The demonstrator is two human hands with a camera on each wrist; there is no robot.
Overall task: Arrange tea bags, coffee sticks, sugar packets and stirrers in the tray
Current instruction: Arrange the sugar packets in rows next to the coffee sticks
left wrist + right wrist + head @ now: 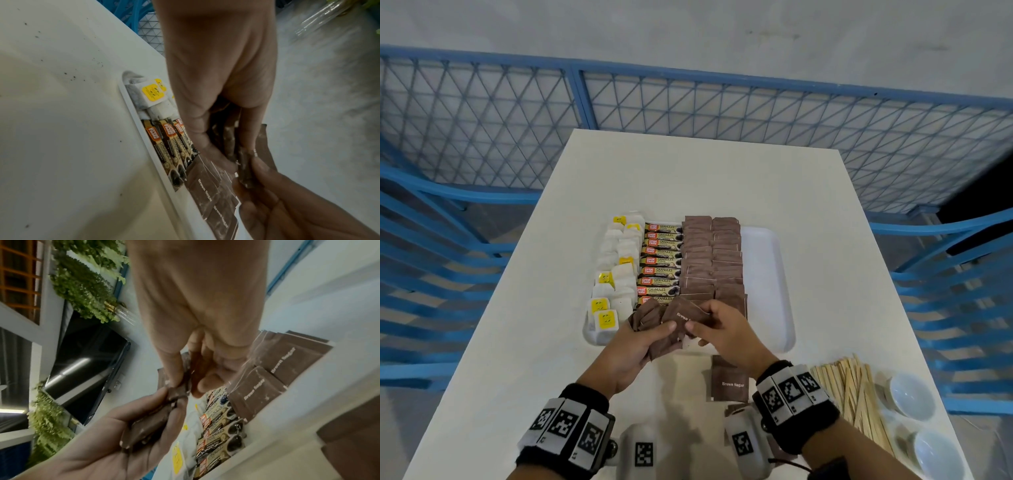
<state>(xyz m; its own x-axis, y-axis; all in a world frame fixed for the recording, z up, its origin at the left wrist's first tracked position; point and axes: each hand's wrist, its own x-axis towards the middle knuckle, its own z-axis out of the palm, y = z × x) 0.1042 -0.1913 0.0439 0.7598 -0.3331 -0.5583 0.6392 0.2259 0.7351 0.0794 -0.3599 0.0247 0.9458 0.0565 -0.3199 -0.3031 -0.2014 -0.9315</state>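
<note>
Tea bags point(613, 274), coffee sticks point(659, 262) and most sugar are in the tray point(767, 274). Both your hands, left hand point(631, 346) and right hand point(726, 329), hold brown sugar packets point(654, 317); the stirrers point(849, 387) wait on the desk point(517, 342).

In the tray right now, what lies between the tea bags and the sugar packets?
A column of coffee sticks lies between the tea bags and the sugar packets. The head view shows it best.

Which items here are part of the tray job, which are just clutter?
Job:
white plastic tray
white tea bags with yellow tags
Great Taste coffee sticks
brown sugar packets
wooden stirrers
left hand
right hand

Lying about:
two small white bowls
blue mesh fence
</note>
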